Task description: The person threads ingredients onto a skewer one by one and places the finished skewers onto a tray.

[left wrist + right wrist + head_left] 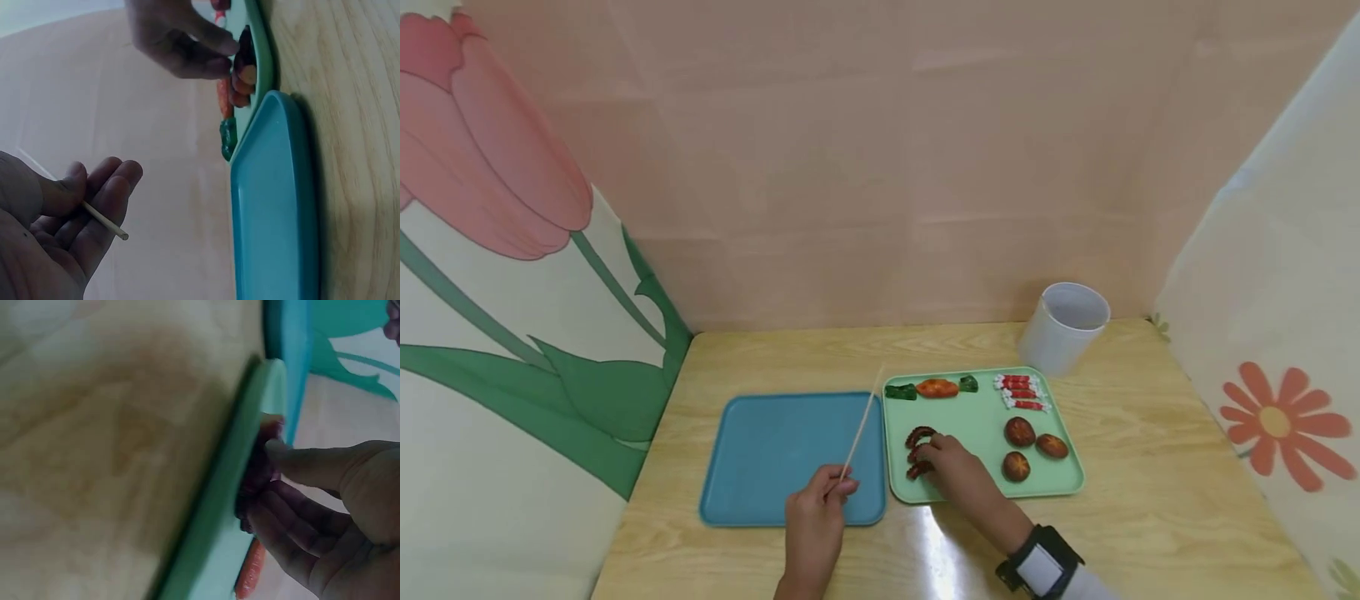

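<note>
The right hand (951, 468) covers part of the dark red sausage pieces (919, 437) at the near-left corner of the green tray (977, 425); one curved piece shows just beyond the fingertips, another just to their left, and the rest is hidden under the palm. In the right wrist view the fingers (284, 515) and thumb close on a reddish piece at the tray's rim, but the picture is blurred and how firm the grip is cannot be told. The left hand (815, 512) pinches a thin wooden skewer (861, 433) between thumb and curled fingers (103, 206) — its near end pokes out just past them, and the far tip fades against the table in the head view. The skewer slants away over the blue tray (760, 458), which lies under this hand.

Farther from the right fingers lie three brown mushrooms (1019, 432), red-and-white sticks (1021, 392) and an orange carrot piece (937, 388) between green bits. A white cup (1063, 327) stands beyond the tray. All rests on a pale wooden table (1150, 500), glossy near the wrist, backed by a pink wall (880, 167) and flower-printed side panels (512, 292).
</note>
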Tool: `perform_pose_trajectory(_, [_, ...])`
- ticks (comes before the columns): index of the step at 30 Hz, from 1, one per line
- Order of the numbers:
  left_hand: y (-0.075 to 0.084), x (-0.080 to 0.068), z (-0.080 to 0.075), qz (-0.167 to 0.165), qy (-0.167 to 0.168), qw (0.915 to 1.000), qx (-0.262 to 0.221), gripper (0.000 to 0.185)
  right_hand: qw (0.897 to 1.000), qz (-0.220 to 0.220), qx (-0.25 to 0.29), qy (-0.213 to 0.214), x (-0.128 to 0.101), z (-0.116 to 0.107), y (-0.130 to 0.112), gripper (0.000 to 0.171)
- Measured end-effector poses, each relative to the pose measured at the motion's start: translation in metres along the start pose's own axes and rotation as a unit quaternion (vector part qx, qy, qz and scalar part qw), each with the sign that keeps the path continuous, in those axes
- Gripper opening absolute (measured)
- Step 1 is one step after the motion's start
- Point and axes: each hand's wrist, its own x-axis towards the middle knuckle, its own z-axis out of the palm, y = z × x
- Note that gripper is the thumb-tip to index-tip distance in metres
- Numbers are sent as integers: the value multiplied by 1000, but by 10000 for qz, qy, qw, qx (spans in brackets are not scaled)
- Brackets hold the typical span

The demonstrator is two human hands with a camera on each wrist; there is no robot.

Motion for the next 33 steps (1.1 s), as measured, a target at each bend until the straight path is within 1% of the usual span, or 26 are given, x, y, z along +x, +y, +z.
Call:
perform_pose_trajectory(2, [-1,-1,-1,-74,38,9999,87,12,9998,-81,-114,127,-2,8,3,19])
perform_pose_trajectory(5, [-1,-1,-1,-286,24,9995,160,12,9989,-202,-328,259,-3,16,4,19])
perform_pose_trajectory(8, [1,1,-1,-520,-46,9985,181,11,9974,-314,-560,314,-4,18,4,22])
perform_pose_trajectory(10, [3,2,-2,-680,-149,9975,99,11,9971,-366,-580,317,-3,17,4,23])
perform_pose_trajectory(12, [5,4,-2,-834,-259,9962,-2,11,9980,-336,-424,324,-2,12,4,25])
perform_pose_trajectory(13, [6,5,-2,-883,-296,9956,-32,11,9988,-269,-245,319,0,8,4,27])
perform_pose_trajectory(15, [7,6,-2,-978,-370,9945,-72,12,9990,-6,312,307,4,-4,5,28])
perform_pose_trajectory(16, [7,7,-2,-968,-392,9945,-62,12,9971,162,674,311,7,-13,5,29])
perform_pose_trajectory(18, [6,9,-2,-947,-414,9946,-49,12,9875,576,1430,323,15,-32,4,29])
perform_pose_trajectory(19, [6,9,-1,-896,-438,9950,-44,12,9794,794,1827,336,19,-44,4,28])
perform_pose_trajectory(20, [5,10,-1,-852,-479,9952,-18,12,9695,991,2217,346,23,-55,4,28])
perform_pose_trajectory(22, [5,9,0,-665,-561,9962,54,13,9462,1252,2960,365,31,-77,5,29])
perform_pose_trajectory(24, [4,9,1,-480,-639,9966,177,14,9251,1356,3530,361,38,-98,6,34])
perform_pose_trajectory(25, [4,8,1,-394,-679,9966,234,14,9132,1337,3835,337,41,-107,7,36])
perform_pose_trajectory(27, [4,7,3,-233,-719,9966,321,14,8950,1257,4273,249,45,-122,8,39])
perform_pose_trajectory(30, [6,6,4,-53,-748,9966,335,14,8816,1185,4568,75,49,-139,9,39])
perform_pose_trajectory(33, [9,5,4,38,-791,9962,377,15,8712,1153,4771,-60,49,-147,8,37])
